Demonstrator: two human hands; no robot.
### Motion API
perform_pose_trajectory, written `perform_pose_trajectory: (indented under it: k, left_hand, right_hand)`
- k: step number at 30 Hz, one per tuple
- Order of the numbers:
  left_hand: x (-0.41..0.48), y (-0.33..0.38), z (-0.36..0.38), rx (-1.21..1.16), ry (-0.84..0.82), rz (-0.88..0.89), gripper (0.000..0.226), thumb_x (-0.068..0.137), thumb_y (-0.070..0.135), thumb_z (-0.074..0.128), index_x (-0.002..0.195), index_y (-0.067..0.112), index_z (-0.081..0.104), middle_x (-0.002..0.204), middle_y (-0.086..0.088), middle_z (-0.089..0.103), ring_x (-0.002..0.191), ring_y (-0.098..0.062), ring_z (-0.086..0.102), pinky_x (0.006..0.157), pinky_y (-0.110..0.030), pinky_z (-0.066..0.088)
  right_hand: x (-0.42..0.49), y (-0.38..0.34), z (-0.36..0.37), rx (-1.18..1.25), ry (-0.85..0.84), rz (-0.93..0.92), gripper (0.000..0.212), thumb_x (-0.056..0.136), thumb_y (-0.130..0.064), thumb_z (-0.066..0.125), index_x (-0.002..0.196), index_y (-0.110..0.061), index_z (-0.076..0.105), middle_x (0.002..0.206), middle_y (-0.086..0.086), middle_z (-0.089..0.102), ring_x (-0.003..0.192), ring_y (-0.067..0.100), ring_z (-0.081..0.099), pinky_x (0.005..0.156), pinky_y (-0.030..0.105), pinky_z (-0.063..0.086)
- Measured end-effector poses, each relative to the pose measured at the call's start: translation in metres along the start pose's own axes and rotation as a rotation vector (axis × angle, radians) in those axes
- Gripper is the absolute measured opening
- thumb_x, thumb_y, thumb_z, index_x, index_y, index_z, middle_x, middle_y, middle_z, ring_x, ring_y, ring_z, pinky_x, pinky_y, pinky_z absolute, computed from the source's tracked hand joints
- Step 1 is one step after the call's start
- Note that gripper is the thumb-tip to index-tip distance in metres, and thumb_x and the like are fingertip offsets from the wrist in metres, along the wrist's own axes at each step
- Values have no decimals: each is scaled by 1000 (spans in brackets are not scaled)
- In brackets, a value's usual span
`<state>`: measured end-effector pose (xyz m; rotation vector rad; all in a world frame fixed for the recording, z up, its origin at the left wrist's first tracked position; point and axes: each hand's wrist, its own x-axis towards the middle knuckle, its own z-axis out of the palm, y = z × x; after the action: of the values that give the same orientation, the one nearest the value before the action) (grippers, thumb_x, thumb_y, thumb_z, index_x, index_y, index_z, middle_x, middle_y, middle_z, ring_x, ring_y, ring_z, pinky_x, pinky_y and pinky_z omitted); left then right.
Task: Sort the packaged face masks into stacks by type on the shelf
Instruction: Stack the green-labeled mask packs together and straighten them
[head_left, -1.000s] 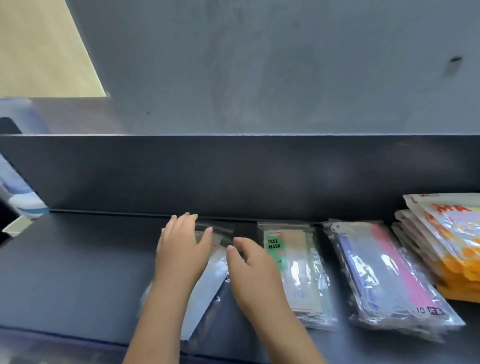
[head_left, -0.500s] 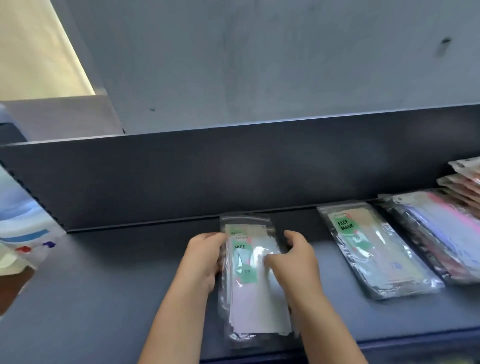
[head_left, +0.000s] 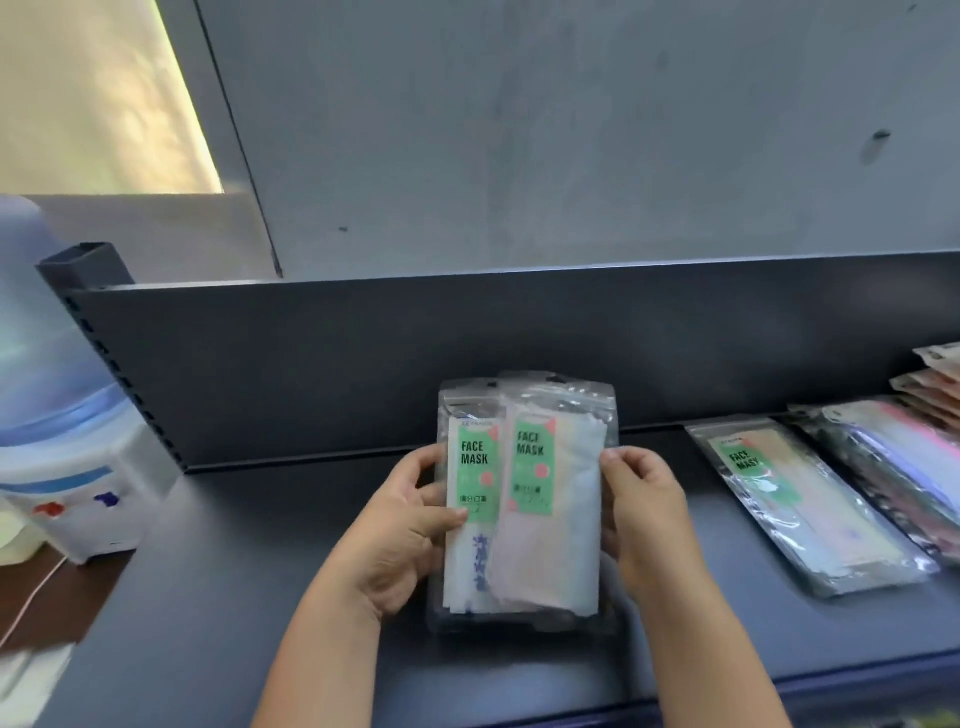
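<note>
1. At the far left a water dispenser (head_left: 62, 467) is standing beside the shelf end, with a big blue bottle (head_left: 36, 322) sitting on top and red and blue taps on its front.
2. The dark shelf (head_left: 249, 571) is running across the view, with its back panel (head_left: 363, 353) rising behind it and a grey wall (head_left: 571, 130) showing above that.
3. The left hand (head_left: 400, 535) is gripping the left edge of the held packs, its thumb pressing on the front of the left pack (head_left: 470, 499), which is showing a green "FACE MASK" label.
4. The right pack (head_left: 550, 499), bearing the same green label, is overlapping the left one (both are clear zip bags standing upright, tops toward the back panel), and the pair is being held over the middle of the shelf; whether their lower ends are touching it I cannot tell.
5. The right hand (head_left: 649, 519) is gripping the right edge of the right pack, thumb on the front and fingers behind.
6. Further right, well apart from the hands, a stack with the green label (head_left: 795, 499) is lying flat on the shelf at an angle.
7. Just beside it a stack of pink and blue packs (head_left: 904, 457) is lying, and at the far right edge an orange-toned stack (head_left: 935, 384) is peeking in, only partly visible.
</note>
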<state>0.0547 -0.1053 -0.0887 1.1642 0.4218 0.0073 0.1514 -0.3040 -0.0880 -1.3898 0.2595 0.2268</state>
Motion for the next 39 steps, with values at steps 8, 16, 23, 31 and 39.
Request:
perform_pose_trajectory:
  k: [8, 16, 23, 31, 39]
  left_hand:
    - [-14, -5, -8, -128, 124, 73, 30, 101, 0, 60, 130, 8, 63, 114, -19, 79, 104, -39, 77, 90, -53, 61]
    - [-11, -13, 23, -199, 121, 122, 33, 97, -5, 60, 130, -1, 67, 121, -26, 75, 115, -45, 71, 100, -60, 57]
    - [4, -20, 110, -198, 116, 205, 28, 104, 3, 52, 129, 5, 67, 122, -20, 77, 110, -34, 76, 87, -47, 65]
    - [27, -54, 254, -227, 191, 383, 35, 110, 13, 43, 140, 20, 59, 130, -9, 75, 114, -27, 75, 80, -41, 66]
    - [21, -77, 305, -211, 358, 478, 37, 111, 16, 42, 146, 22, 55, 138, -6, 71, 124, -28, 70, 93, -51, 62]
  right_hand:
    - [-12, -11, -7, 48, -263, 134, 11, 95, -4, 66, 105, -1, 70, 90, 14, 80, 73, 26, 78, 56, 35, 64]
    - [10, -18, -44, 128, -345, 65, 17, 97, -1, 58, 113, 4, 61, 116, 21, 75, 89, 31, 75, 74, 41, 61]
    - [36, -50, -122, 53, -467, -30, 23, 100, -11, 58, 120, -17, 69, 115, 18, 76, 80, 27, 71, 64, 36, 55]
    - [87, -99, -252, 22, -515, -266, 50, 100, 3, 52, 134, -31, 63, 118, 11, 76, 103, 25, 71, 79, 43, 53]
    - [109, -111, -322, 60, -463, -178, 54, 101, 10, 47, 123, -36, 64, 120, 0, 76, 113, 24, 72, 89, 48, 59]
